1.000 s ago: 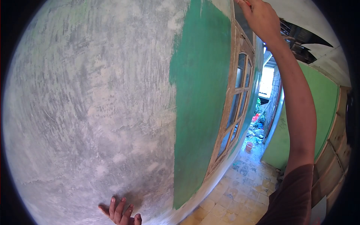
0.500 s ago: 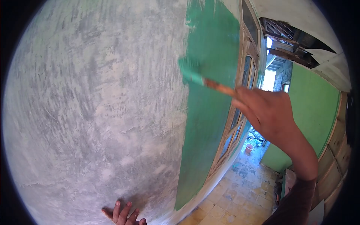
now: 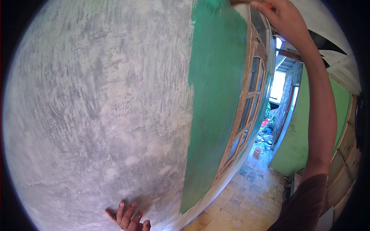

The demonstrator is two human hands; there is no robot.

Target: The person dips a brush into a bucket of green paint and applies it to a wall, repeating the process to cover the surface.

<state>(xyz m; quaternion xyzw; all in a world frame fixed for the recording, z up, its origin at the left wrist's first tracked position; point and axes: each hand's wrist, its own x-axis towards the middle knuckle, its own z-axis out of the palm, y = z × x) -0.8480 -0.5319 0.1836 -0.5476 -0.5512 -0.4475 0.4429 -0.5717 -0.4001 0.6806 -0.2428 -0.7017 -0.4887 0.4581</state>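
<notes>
High at the top edge of the view, my right hand (image 3: 284, 17) is closed around the handle of a paintbrush (image 3: 239, 2). Its bristle end runs partly out of sight at the frame's top, near the upper part of a green painted strip (image 3: 217, 84). To the left of that strip the wall (image 3: 115, 96) is bare, streaky grey and white. Low on this grey part, my left hand (image 3: 129, 217) rests with its fingers spread, fingertips at the surface and nothing held.
A wooden-framed window (image 3: 246, 104) borders the green strip on the right. Beyond it a tiled floor (image 3: 235, 200) leads to a bright opening, with a small bucket (image 3: 257, 152) standing there. A lighter green wall (image 3: 293, 142) stands behind my right arm.
My right hand has moved up with the paintbrush, from mid-height on the strip's left edge to its top. The left hand stays in nearly the same place.
</notes>
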